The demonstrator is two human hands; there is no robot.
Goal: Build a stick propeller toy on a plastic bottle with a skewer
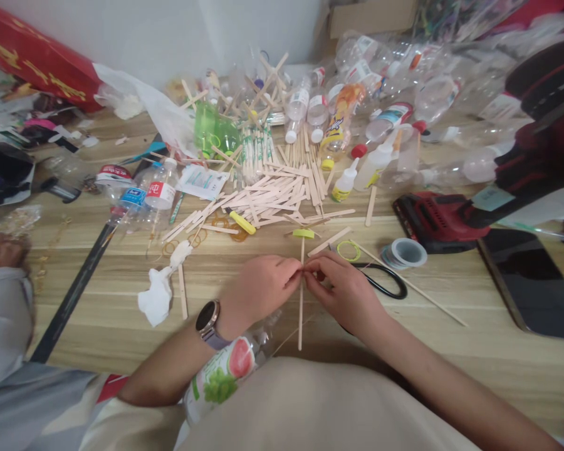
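A thin wooden stick (301, 319) stands lengthwise between my hands, with a yellow bottle cap (303, 233) at its far end. My left hand (269, 283), watch on the wrist, pinches the stick near its middle. From the other side, the fingertips of my right hand (346, 293) close on the same spot; anything tiny between them is hidden. Black scissor-like handles (397, 287) lie beside my right hand, partly covered by it. Under my left forearm is a plastic bottle with a fruit label (223, 371).
Ahead lie a heap of flat craft sticks (272, 197), a yellow cutter (242, 222) and glue bottles (345, 183). Many plastic bottles fill the back. On the right are a cordless drill (444, 219), a tape roll (407, 253) and a phone (538, 282). Another person's arm (4, 313) rests at left.
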